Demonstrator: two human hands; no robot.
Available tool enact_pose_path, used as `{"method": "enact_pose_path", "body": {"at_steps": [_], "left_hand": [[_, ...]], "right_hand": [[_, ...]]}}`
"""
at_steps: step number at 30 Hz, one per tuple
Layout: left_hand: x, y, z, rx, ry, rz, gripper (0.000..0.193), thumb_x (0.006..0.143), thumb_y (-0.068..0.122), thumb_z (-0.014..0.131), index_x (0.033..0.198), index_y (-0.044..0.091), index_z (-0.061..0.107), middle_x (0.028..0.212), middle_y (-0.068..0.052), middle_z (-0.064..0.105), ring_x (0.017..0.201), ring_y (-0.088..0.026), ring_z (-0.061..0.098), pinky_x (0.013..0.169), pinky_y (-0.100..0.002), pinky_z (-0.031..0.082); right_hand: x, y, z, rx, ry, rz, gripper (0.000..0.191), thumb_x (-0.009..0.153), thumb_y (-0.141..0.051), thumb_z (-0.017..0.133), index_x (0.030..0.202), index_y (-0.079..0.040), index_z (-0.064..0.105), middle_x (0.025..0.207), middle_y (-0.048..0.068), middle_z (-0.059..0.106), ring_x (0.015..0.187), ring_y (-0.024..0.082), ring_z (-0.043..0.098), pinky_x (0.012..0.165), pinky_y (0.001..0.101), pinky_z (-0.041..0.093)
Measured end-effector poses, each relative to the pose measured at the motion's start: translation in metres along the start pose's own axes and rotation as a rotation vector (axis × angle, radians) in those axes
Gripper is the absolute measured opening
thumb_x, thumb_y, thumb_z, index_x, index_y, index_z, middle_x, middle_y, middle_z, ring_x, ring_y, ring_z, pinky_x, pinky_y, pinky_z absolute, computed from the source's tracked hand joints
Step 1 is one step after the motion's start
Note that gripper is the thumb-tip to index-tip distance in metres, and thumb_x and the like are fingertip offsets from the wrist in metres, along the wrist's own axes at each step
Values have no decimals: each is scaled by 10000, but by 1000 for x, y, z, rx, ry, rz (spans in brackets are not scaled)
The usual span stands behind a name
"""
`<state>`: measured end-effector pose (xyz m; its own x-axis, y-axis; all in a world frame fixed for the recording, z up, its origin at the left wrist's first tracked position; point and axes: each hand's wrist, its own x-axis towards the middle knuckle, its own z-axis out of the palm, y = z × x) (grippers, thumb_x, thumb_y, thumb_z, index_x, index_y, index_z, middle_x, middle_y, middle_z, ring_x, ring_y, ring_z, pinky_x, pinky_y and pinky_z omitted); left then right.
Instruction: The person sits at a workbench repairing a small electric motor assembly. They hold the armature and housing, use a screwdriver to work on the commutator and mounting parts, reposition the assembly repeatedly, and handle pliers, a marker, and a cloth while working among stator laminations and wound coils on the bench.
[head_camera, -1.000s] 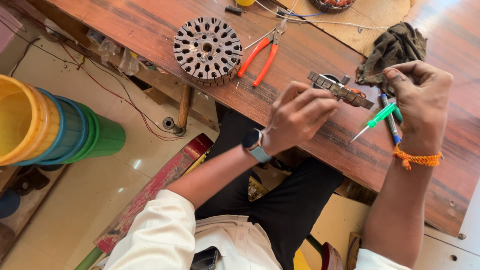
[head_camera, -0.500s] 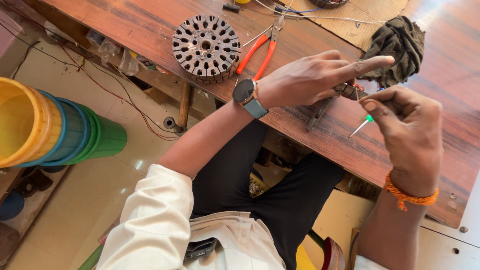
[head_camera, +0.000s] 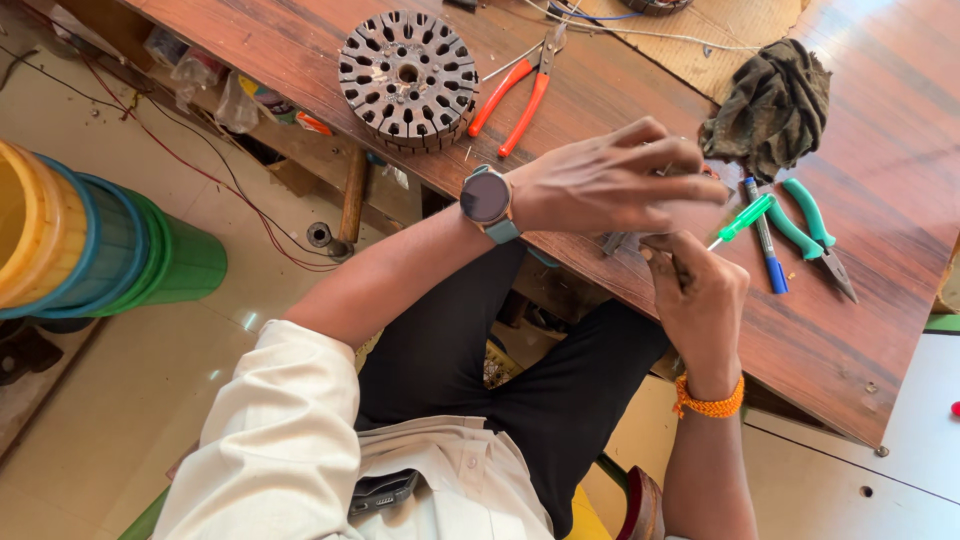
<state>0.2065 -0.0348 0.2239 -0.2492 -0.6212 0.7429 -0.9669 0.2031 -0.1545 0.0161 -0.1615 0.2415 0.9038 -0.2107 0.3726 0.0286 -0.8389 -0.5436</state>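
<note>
A person sits at a wooden workbench (head_camera: 880, 340) that runs across the upper part of the frame; the right hand (head_camera: 700, 295), in the middle right, is closed around a green-handled screwdriver (head_camera: 742, 219), whose handle sticks out toward the upper right; the left hand (head_camera: 615, 185), with a smartwatch (head_camera: 487, 198) on the wrist, lies over it with the fingers curled, and seems to pinch a small metal part (head_camera: 618, 240) that shows only a little under the palm, so I cannot tell how it is gripped. I judge the screwdriver light and stiff, with a smooth plastic handle, best held around the handle; the metal part looks small and hard, easy to drop, so it wants a firm pinch at the edges. In the upper left of the frame lies a round slotted motor core (head_camera: 407, 78); beside it are red-handled pliers (head_camera: 515, 95); at the upper right a dark crumpled rag (head_camera: 770, 105); under it green-handled pliers (head_camera: 805, 215) and a blue pen (head_camera: 765, 245). Under the bench at the upper left are some clear plastic bags (head_camera: 215, 90), one near a small orange package; at the left edge are stacked buckets (head_camera: 90, 240), yellow, blue and green.
</note>
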Motion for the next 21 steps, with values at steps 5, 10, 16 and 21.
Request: {"method": "enact_pose_path", "body": {"at_steps": [5, 10, 16, 21], "left_hand": [[-20, 21, 0, 17, 68, -76, 212, 865, 200, 762, 1066, 151, 718, 1190, 28, 612, 1132, -203, 604, 1019, -381, 494], [-23, 51, 18, -347, 257, -657, 157, 914, 234, 791, 1010, 115, 757, 1004, -6, 724, 797, -176, 709, 722, -313, 566], [-20, 60, 43, -859, 445, -1129, 208, 925, 200, 767, 1051, 35, 757, 911, -46, 782, 817, -72, 735, 716, -257, 601], [-15, 53, 46, -1044, 537, -1231, 212, 934, 179, 761, 1052, 3, 767, 887, -24, 785, 832, -42, 714, 724, -236, 596]], "right_hand": [[2, -18, -28, 3, -16, 143, 82, 926, -13, 765, 1007, -20, 753, 713, 72, 623, 543, 105, 437, 507, 288, 334], [30, -36, -46, -144, 2, -10, 94, 941, 9, 814, 986, 10, 731, 677, 98, 531, 573, 110, 419, 556, 295, 328], [85, -43, -38, -11, -44, -6, 44, 959, 33, 737, 957, 33, 693, 777, 89, 697, 608, 80, 572, 538, 256, 414], [103, -22, -32, 167, -127, 109, 44, 1036, -16, 707, 1034, 23, 688, 916, 68, 742, 812, 64, 727, 705, 225, 596]]}}
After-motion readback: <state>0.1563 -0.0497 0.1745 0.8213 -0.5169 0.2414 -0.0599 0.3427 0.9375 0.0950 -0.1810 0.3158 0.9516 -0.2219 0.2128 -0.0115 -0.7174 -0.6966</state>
